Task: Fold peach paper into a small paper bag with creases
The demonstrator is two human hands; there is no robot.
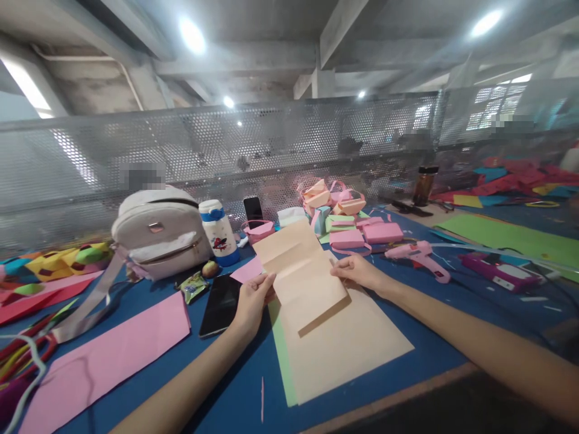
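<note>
A creased sheet of peach paper (304,271) is held up between my two hands, tilted above the table. My left hand (254,301) pinches its left edge. On the opposite edge, my right hand (357,272) grips it between thumb and fingers. Below lies a larger flat peach sheet (348,355), with the edge of a green sheet (284,364) showing at its left. A black tablet or phone (219,307) rests just left of my left hand, beside a small piece of pink paper (246,270).
Left are a pink sheet (113,355), a pale backpack (160,235), a bottle (219,232) and scissors (31,349). Folded paper boxes (346,220) sit behind the held sheet. A pink glue gun (420,256) and purple device (497,274) lie right. A perforated metal screen (280,144) stands behind.
</note>
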